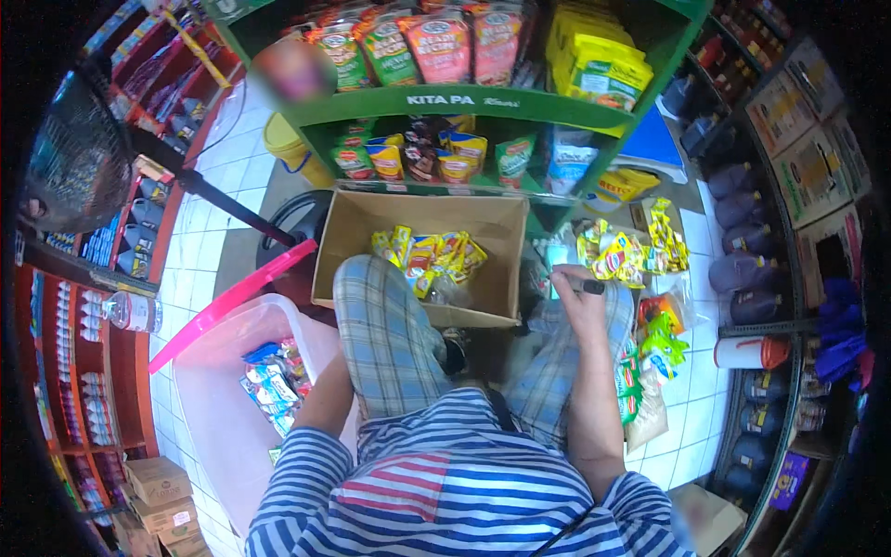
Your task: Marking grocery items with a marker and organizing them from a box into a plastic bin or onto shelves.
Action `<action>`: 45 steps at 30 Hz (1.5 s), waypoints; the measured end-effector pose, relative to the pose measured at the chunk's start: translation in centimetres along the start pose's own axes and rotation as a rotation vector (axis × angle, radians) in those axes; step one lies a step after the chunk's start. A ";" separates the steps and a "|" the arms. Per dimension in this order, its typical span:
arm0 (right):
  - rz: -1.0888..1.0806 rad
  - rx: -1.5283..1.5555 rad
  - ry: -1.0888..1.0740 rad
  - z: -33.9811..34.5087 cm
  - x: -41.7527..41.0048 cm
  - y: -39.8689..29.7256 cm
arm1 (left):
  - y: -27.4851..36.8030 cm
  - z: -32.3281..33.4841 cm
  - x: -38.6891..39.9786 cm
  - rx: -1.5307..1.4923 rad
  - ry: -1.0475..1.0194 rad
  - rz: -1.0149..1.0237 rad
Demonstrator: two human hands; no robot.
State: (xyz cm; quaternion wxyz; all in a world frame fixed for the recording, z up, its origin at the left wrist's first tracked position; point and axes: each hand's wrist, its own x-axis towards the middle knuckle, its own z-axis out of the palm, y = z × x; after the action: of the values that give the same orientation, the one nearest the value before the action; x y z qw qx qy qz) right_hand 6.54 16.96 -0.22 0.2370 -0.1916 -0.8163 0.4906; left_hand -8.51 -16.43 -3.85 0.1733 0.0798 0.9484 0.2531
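Observation:
My right hand (579, 299) rests above my right knee, its fingers closed around a small dark cylindrical object (592, 286), perhaps a marker or a handle. My left hand is out of view; its forearm passes down behind my left thigh, beside a translucent plastic storage bin (202, 411). Inside that bin lie several blue-and-white sachets (268, 390). Before my knees stands an open cardboard box (480, 209) with yellow sachets (445, 257) at its bottom. Just beyond my right hand, a heap of yellow sachet packs (619, 257) lies on the right.
A green display shelf (459, 104) with pouches rises ahead. On the left are a pink lid (237, 303) and a standing fan (76, 153). Green packets (630, 383) lie beside my right leg. Racks with dark jugs (741, 271) line the right; cartons (160, 480) are stacked at lower left.

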 end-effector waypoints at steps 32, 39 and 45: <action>0.192 -0.184 -0.030 -0.8 1.3 -0.3 | 34.1 -7.5 11.8 0.147 0.317 1.236; 0.269 -0.255 -0.003 -1.7 1.4 0.1 | 36.5 -5.3 14.6 0.460 0.059 0.944; 0.295 -0.211 -0.036 -1.4 1.9 0.8 | 37.6 -5.5 15.2 0.453 -0.069 0.929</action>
State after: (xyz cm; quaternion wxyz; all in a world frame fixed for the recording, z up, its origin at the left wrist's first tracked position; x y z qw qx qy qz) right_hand 5.84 19.37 -0.02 0.1264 -0.3244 -0.8305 0.4349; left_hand -22.28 17.04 15.29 0.0521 0.5362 0.8378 0.0887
